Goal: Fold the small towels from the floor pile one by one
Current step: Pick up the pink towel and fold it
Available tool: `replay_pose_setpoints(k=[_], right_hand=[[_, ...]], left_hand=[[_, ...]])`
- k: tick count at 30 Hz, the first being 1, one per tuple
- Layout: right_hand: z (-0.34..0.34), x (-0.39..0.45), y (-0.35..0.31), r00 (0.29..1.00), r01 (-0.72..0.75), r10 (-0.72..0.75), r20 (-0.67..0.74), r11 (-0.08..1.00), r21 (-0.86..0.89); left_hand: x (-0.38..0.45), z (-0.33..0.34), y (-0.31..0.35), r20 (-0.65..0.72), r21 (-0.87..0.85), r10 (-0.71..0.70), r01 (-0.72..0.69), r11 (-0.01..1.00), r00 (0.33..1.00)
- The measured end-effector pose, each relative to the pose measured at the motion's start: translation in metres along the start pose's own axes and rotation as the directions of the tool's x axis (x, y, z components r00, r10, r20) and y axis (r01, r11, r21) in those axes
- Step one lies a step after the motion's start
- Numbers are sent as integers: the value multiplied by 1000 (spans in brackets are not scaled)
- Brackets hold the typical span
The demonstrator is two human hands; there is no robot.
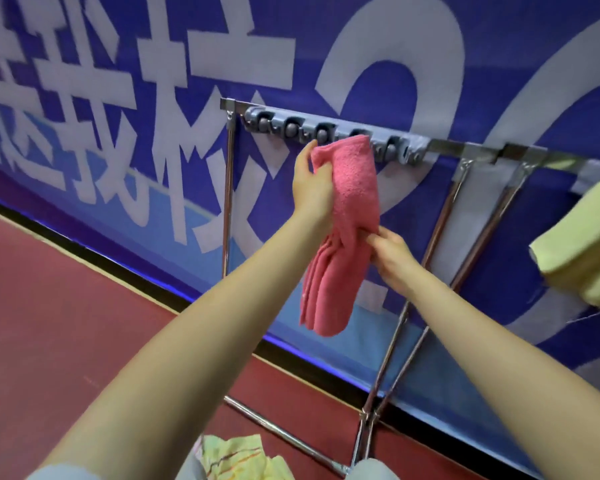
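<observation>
A folded pink towel (347, 216) hangs lengthwise in front of a metal rack's top bar (465, 147), right below the grey clip strip (326, 128). My left hand (312, 181) grips the towel's upper end, thumb and fingers curled around the fold. My right hand (392, 258) pinches the towel's right edge about halfway down. The towel's lower end dangles free. At the bottom edge of the view, a crumpled yellow patterned towel (236, 455) lies on the red floor.
A yellow-green folded towel (579, 244) hangs on the rack at the far right. The rack's chrome legs (399, 327) cross down to the red floor (66, 289). A blue banner (187, 64) with white characters covers the wall behind.
</observation>
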State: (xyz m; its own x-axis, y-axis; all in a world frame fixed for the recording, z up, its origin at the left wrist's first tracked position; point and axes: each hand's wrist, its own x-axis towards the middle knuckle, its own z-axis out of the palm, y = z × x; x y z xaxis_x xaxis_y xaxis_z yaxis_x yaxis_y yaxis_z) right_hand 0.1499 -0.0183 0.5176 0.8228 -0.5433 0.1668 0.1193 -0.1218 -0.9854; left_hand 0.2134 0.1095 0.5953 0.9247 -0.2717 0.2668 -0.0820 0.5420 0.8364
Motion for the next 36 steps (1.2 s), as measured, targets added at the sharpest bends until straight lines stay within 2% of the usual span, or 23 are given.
replay_pose_setpoints(k=[3, 6, 8, 11, 15, 20, 24, 27, 31, 33, 36], right_hand=[[-23, 26, -38, 999, 35, -35, -7, 998, 48], [-45, 41, -71, 998, 67, -68, -12, 997, -28], [-59, 49, -94, 996, 84, -89, -17, 974, -208], [-76, 67, -122, 992, 114, -123, 16, 851, -513], [-91, 95, -151, 989, 125, -143, 30, 726, -676], [-97, 127, -165, 989, 103, -147, -1, 699, -707], [-97, 147, -157, 990, 46, -131, -47, 626, -778], [-97, 156, -143, 968, 44, -227, -108, 576, -816], [-89, 155, -131, 887, 50, -424, -184, 484, -874], [-89, 151, -123, 869, 41, -432, -242, 550, -834], [-95, 144, -101, 917, 16, -249, -313, 805, -593]], left_hand=[[26, 23, 22, -34, 60, 104, -101, 993, 994], [55, 31, 32, -39, 226, 184, -171, 959, 982], [71, 27, 28, -54, 368, 197, -164, 915, 979], [84, 19, 6, -72, 482, 140, -88, 872, 987], [89, 18, -31, -58, 399, 30, -5, 917, 998], [90, 28, -66, 24, 247, -70, 62, 967, 997], [100, 31, -95, 23, 258, -135, 124, 958, 991], [96, 35, -117, 38, 272, -201, 183, 945, 979], [85, 44, -141, 65, 246, -231, 209, 946, 971], [81, 48, -151, 64, 243, -259, 237, 941, 964], [73, 56, -158, 60, 223, -305, 285, 932, 951]])
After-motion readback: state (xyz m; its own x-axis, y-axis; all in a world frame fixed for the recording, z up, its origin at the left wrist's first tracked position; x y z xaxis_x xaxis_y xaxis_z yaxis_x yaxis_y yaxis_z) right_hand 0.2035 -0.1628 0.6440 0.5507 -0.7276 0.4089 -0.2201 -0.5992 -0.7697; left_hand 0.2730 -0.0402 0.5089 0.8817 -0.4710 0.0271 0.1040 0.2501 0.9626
